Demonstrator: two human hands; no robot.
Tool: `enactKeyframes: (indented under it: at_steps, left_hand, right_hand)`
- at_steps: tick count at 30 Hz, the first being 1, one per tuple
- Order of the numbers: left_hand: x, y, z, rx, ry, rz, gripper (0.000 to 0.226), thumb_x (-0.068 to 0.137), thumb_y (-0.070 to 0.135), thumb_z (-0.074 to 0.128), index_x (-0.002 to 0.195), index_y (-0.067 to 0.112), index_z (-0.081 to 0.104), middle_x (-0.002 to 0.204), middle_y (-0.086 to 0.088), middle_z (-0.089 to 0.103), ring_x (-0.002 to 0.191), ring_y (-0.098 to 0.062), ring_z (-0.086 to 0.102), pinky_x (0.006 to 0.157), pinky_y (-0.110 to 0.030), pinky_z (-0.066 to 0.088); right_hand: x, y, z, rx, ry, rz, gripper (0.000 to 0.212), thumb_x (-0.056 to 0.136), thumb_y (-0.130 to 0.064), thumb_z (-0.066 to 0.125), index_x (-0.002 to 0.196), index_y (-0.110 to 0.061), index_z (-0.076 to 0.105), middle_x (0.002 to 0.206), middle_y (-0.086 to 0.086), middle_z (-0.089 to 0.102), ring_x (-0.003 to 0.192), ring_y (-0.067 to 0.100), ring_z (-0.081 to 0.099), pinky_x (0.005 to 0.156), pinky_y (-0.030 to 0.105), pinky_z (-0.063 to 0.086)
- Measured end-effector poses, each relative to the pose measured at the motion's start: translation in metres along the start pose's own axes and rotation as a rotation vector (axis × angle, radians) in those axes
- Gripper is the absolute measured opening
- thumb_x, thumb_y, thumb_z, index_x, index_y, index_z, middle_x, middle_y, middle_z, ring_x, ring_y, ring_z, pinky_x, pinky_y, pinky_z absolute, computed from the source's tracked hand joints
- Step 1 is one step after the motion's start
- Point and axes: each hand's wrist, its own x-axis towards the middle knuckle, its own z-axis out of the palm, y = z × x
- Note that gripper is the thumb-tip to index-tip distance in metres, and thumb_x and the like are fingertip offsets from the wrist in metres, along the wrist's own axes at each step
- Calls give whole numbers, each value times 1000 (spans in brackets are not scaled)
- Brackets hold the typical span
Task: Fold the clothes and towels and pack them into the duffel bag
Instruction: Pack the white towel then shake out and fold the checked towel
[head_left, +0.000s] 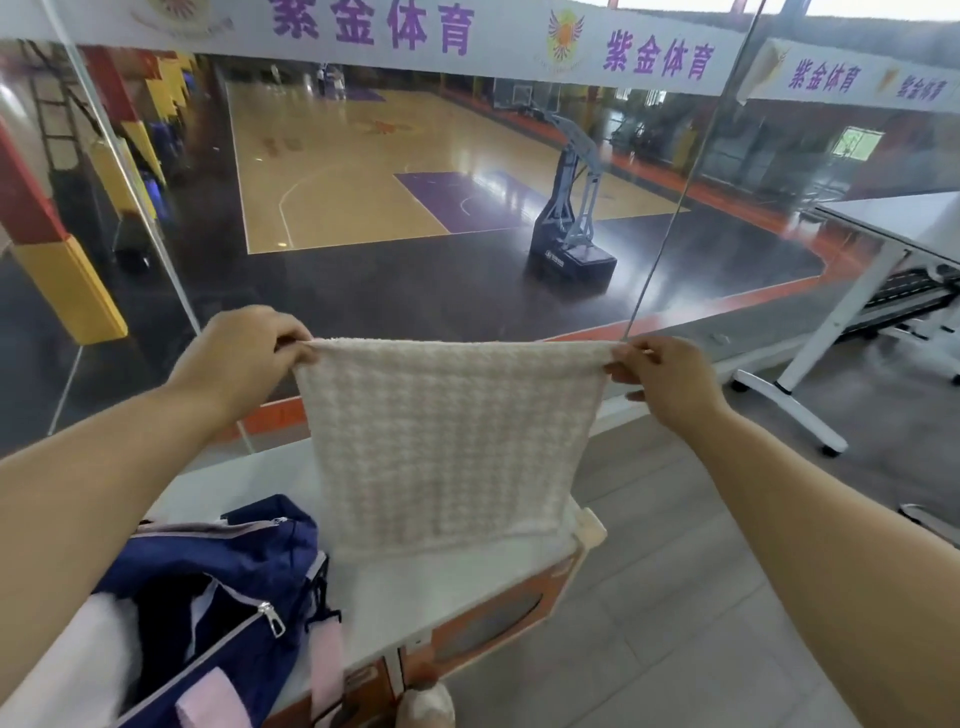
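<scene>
Left hand (244, 345) and right hand (662, 376) pinch a nubby, cream waffle-weave towel (447, 441) taut above the navy duffel bag (218, 587).

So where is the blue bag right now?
The blue bag sits unzipped on the white table at the lower left of the head view, just below and left of the hanging towel.
</scene>
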Motion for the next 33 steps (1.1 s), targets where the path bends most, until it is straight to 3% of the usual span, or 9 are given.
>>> enactKeyframes:
  at_steps: [3,7,12,16,18,22,25,27,33]
  left_hand:
    - [8,4,-1,-26,95,36,15,89,13,60,97,7,70,91,-9,65,79,-16,51,72,-29,37]
    - [-21,2,22,-115,73,29,7,84,7,64,88,9,71,87,-4,65,80,-15,53,74,-25,37]
    - [-92,-16,89,-237,-116,-17,16,76,0,72,78,15,69,78,6,59,76,-17,56,73,-27,41]
    - [-147,-22,130,-208,-294,-104,11,78,-1,70,81,9,72,82,1,62,75,-13,54,70,-22,41]
    - [-167,-23,140,-218,-350,-165,9,79,1,70,82,10,71,83,1,62,76,-13,54,67,-18,37]
    - [-187,-26,146,-256,-422,-238,14,81,2,67,81,16,67,84,3,61,79,-15,57,70,-22,38]
    - [-189,-28,148,-330,-430,-335,11,84,5,64,85,15,65,92,5,63,84,-14,59,74,-25,42]
    - [-185,-29,150,-367,-438,-395,10,87,9,62,86,19,63,87,5,66,79,-12,61,69,-25,43]
    - [-158,-30,151,-471,-375,-472,9,89,13,61,85,21,60,72,-2,65,61,-15,59,53,-23,45]
  right_hand:
    - [15,-4,0,108,82,-56,14,91,-22,60,78,-26,58,83,-1,69,88,17,69,73,37,57]
    - [7,24,3,96,49,-68,11,90,-25,61,80,-30,59,87,1,69,92,19,67,77,40,57]
    - [-36,102,25,-70,-96,94,9,88,-31,64,81,-35,60,85,1,68,84,25,64,79,47,55]
    - [-80,150,44,-77,-279,267,18,84,-14,69,85,-30,60,87,-2,70,78,12,63,71,27,50]
    - [-96,168,52,-102,-323,310,20,81,-10,71,88,-27,62,88,-1,72,80,11,64,74,29,48]
    - [-112,179,56,-177,-336,323,6,85,-15,68,87,-20,67,80,-1,67,63,8,53,58,21,36]
    - [-113,181,58,-171,-332,307,7,86,-16,67,84,-22,68,80,-1,60,66,11,51,60,22,37]
    - [-108,180,60,-161,-302,320,4,86,-18,67,86,-22,67,91,0,57,71,13,52,63,23,38]
    - [-91,167,70,30,-319,390,3,90,-9,61,89,-11,62,82,11,64,66,15,65,54,25,47]
